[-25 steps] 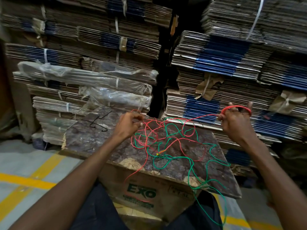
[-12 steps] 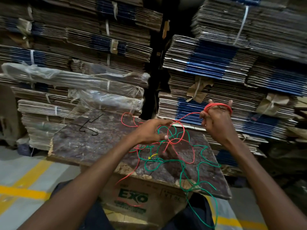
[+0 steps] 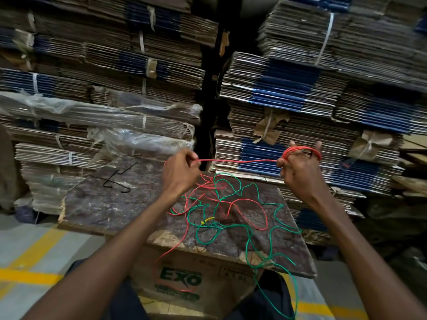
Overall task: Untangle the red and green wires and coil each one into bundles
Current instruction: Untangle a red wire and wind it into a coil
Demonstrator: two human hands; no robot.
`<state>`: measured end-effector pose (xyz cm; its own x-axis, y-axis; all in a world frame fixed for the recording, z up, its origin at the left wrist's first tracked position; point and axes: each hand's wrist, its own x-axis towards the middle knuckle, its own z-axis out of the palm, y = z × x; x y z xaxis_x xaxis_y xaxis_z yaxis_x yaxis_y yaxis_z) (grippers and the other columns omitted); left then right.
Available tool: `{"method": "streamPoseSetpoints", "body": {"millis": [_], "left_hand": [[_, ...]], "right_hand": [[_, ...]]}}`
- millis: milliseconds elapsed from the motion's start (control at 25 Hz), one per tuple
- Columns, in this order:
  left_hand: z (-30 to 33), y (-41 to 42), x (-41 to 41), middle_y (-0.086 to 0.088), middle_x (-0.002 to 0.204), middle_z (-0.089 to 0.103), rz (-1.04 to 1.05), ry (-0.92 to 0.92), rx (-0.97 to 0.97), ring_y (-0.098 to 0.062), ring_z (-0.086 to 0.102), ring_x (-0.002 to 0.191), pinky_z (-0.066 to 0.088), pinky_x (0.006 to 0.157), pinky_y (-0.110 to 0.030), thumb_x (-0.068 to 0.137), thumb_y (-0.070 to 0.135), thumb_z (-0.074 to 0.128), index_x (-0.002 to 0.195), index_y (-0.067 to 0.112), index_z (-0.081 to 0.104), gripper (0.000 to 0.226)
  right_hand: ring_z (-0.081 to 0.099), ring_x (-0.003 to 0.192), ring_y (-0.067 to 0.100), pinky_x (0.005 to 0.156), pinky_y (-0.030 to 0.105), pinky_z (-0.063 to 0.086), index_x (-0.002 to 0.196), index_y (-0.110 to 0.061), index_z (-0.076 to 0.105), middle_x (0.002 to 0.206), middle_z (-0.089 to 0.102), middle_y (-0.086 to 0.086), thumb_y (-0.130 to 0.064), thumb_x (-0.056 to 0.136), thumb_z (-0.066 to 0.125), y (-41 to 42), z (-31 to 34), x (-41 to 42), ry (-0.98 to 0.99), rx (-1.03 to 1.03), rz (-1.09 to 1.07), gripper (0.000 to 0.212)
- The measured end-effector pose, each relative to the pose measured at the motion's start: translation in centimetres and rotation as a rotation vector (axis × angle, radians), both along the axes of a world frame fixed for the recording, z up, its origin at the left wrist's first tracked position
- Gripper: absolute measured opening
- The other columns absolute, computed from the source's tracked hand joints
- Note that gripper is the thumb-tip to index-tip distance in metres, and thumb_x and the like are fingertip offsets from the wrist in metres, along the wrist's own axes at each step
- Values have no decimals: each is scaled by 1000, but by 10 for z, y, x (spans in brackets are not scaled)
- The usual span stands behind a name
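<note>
Stacked bundles of flattened cardboard across the whole background; in front, a dark mottled board surface on a printed carton. Half a second ago, left hand low over the tangle; now lifted to centre frame, left hand pinching the thin red wire and pulling a taut straight span across to the right hand. Right fingers spread inside the small red coil, thumb side gripping the strand. More red length freed, probably ready for another wrap. Thin green wire loose at lower centre, crossing the remaining red loops, trailing off the near edge. Green not yet coiled.
</note>
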<state>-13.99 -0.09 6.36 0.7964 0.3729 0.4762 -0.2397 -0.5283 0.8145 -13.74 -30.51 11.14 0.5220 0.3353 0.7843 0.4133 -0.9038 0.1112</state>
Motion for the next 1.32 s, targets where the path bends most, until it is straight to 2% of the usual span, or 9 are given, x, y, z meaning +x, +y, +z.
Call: {"method": "streamPoseSetpoints", "body": {"millis": [80, 160, 280, 560, 720, 800, 920, 1040, 1320], "left_hand": [[6, 21, 1, -1, 70, 66, -56, -33, -261, -15, 63, 58, 51, 59, -31, 83, 12, 71, 84, 22, 60, 15], [14, 36, -8, -2, 57, 63, -403, 54, -542, -10, 59, 44, 50, 50, -25, 83, 6, 70, 82, 14, 60, 14], [17, 49, -22, 1, 54, 57, -715, 266, -386, -6, 44, 38, 42, 41, -16, 84, 15, 68, 85, 7, 64, 9], [23, 39, -2, 17, 37, 47, -320, -58, -225, 6, 38, 34, 28, 38, -5, 98, 16, 54, 91, 5, 69, 20], [31, 41, 15, 18, 44, 53, -225, -138, -113, 11, 44, 43, 32, 48, -10, 95, 23, 60, 82, 12, 71, 21], [27, 42, 28, 8, 64, 66, -222, -150, -98, 7, 52, 58, 39, 60, -21, 91, 35, 63, 75, 24, 71, 21], [19, 32, 37, -6, 73, 71, -200, -96, -7, -6, 57, 62, 43, 64, -29, 82, 56, 59, 75, 29, 73, 31], [5, 14, 30, -2, 74, 73, -198, -29, 190, -20, 69, 76, 49, 65, -35, 85, 57, 58, 88, 27, 76, 35], [-25, -25, -12, 4, 82, 73, -248, -78, 615, -20, 68, 87, 50, 61, -36, 87, 71, 40, 102, 39, 69, 46]], "right_hand": [[62, 113, 34, 117, 58, -11, 81, -19, 62, 87, 71, 13, -15, 94, 43, -6, -1, 2, 22, 49, 0, 24], [66, 102, 35, 113, 69, 10, 79, -25, 58, 87, 70, 12, -12, 94, 48, -15, -6, 8, 67, 120, -5, 23], [67, 73, 25, 97, 68, 38, 78, -42, 50, 79, 66, -1, -23, 94, 43, -27, -19, 15, 212, 236, 73, 25], [68, 63, 11, 73, 44, 54, 78, -4, 55, 71, 66, 1, -2, 99, 47, -6, -25, -6, 909, 415, 364, 22], [66, 108, 25, 99, 32, 48, 81, -8, 61, 78, 72, 21, -48, 87, 64, -6, -7, -36, 1310, 526, 693, 41], [54, 122, 45, 106, 40, 44, 78, -10, 61, 74, 69, 22, -43, 86, 68, -2, -2, -47, 1375, 696, 912, 34], [41, 115, 63, 109, 57, 37, 81, -8, 58, 67, 64, 16, -23, 89, 66, 17, 3, -54, 1326, 958, 1333, 18], [49, 125, 50, 113, 64, 16, 90, -8, 62, 75, 66, 8, -17, 99, 46, 36, 11, -53, 1219, 1134, 1699, 20], [60, 120, 34, 114, 62, 12, 77, -19, 67, 87, 73, -4, -15, 89, 48, 60, 46, -35, 686, 1644, 1711, 23]]}}
